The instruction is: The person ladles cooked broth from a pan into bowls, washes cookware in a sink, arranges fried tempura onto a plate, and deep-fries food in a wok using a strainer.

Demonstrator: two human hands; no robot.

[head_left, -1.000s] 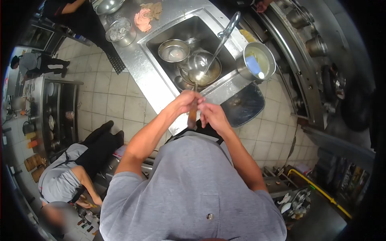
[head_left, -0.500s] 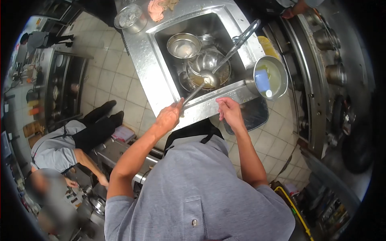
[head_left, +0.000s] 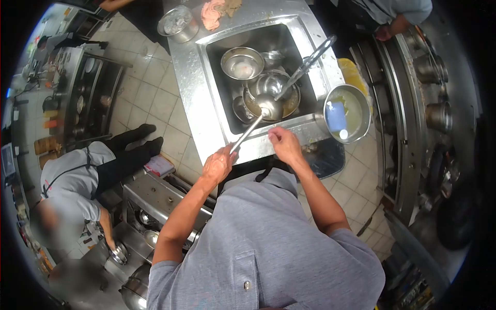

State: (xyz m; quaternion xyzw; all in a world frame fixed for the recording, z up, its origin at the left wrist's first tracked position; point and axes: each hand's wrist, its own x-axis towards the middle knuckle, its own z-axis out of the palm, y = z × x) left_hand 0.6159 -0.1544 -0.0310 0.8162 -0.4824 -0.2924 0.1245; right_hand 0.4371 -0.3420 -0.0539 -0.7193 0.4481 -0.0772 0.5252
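Note:
My left hand [head_left: 219,164] is wrapped round the handle of a steel ladle [head_left: 247,133], near the sink's front left corner. The ladle's round bowl [head_left: 268,107] is over the pots in the sink [head_left: 219,67], and its domed side seems to face up. Beside the front rim, my right hand [head_left: 285,144] has its fingers curled in, with nothing visible in them. A pot [head_left: 295,106] with brownish liquid sits under the ladle. Behind it a smaller steel bowl [head_left: 243,63] contains water and something pale. A chrome tap [head_left: 305,67] reaches over the sink from the right.
Right of the sink stands a pot [head_left: 356,108] with cloudy water and a blue item. A steel container [head_left: 178,25] and a pink cloth [head_left: 212,14] lie at the back left. One co-worker [head_left: 77,170] bends at a left counter; another's hand [head_left: 383,33] shows back right.
The ladle's bowl has turned over from its shiny hollow side to its domed side. My right hand has moved left, and its fingers have curled in. The view has shifted slightly.

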